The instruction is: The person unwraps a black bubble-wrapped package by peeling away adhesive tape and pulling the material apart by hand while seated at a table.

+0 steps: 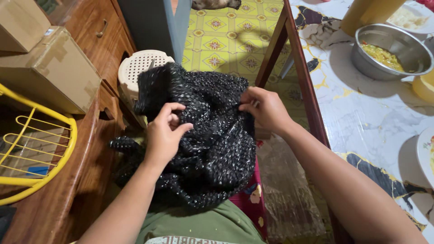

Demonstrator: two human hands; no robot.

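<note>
Left hand [163, 134] fingertips buried in the black knit [203, 135]; right hand [264, 108] fingertips likewise tucked into a fold. Knit's lower part hidden behind the left forearm. Stool [142, 68] mostly covered by the knit. Plate [427, 153] at the tabletop [361, 122] right edge cut by frame. Yellow rack [40, 153] and boxes [45, 68] cropped left. Bowl [391, 49] contents too blurred to identify.
</note>
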